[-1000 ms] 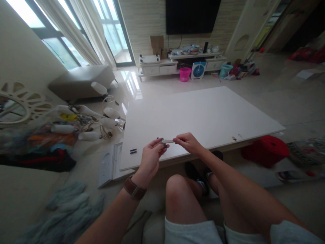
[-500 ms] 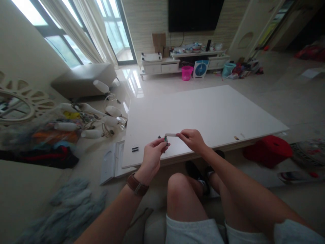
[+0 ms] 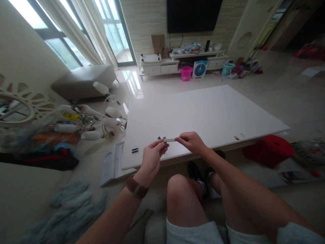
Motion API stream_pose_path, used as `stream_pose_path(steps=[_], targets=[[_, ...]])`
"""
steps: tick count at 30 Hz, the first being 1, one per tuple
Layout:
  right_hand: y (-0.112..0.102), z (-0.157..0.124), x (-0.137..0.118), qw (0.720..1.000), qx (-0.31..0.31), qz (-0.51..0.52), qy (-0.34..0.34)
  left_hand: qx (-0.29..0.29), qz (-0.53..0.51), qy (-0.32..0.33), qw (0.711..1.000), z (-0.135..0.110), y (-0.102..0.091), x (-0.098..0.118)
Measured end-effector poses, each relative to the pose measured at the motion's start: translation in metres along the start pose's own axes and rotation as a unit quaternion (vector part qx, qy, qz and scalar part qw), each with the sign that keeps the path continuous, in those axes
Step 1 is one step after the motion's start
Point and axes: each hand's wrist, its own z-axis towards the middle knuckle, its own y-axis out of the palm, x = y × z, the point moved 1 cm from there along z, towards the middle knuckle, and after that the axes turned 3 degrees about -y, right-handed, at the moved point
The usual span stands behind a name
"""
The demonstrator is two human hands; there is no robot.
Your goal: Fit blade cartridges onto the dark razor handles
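Note:
My left hand (image 3: 151, 158), with a brown watch strap at the wrist, pinches a small dark and green part (image 3: 165, 141) between thumb and fingers. My right hand (image 3: 193, 142) pinches the right end of a short white stick-like piece (image 3: 170, 139) whose left end meets that small part. Both hands hover over the near edge of a large white board (image 3: 203, 112) lying flat on the floor. A small black piece (image 3: 134, 149) lies on the board to the left of my left hand.
A white tray-like part (image 3: 108, 166) leans at the board's left corner. A lamp fixture with white shades (image 3: 98, 118) and cluttered bags lie left. A red stool (image 3: 273, 149) sits right, under the board's edge. My knees are below the hands. TV cabinet, pink basket (image 3: 186, 73) far back.
The right hand lifted the white piece slightly away from the left hand's part half a second ago, then brought it back down so the two meet again. The view shifted a little.

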Motion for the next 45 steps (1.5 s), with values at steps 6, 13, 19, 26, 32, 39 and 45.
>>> stream_pose_path(steps=[6, 13, 19, 26, 32, 39, 45], targets=[[0.000, 0.002, 0.000, 0.999, 0.029, 0.001, 0.014, -0.008, 0.010, -0.007, 1.000, -0.002, 0.000, 0.001], [0.003, 0.001, 0.000, 1.000, 0.011, -0.003, 0.017, 0.002, 0.008, -0.005, 1.000, 0.001, -0.001, 0.000], [0.001, 0.000, -0.001, 1.000, -0.019, -0.002, -0.003, 0.022, -0.018, 0.004, 1.000, 0.003, -0.002, 0.000], [-0.005, -0.002, 0.000, 0.998, -0.038, 0.020, -0.038, 0.018, -0.002, 0.023, 1.000, 0.004, -0.004, 0.000], [-0.005, -0.001, 0.004, 0.998, -0.046, 0.014, -0.034, 0.022, 0.009, 0.019, 1.000, 0.004, -0.004, -0.001], [-0.007, 0.000, 0.005, 0.999, 0.012, 0.028, -0.014, 0.018, 0.021, 0.021, 0.999, 0.002, -0.003, 0.001], [-0.004, -0.001, 0.004, 0.995, -0.083, 0.034, -0.053, 0.023, 0.017, 0.012, 1.000, 0.004, -0.003, 0.000]])
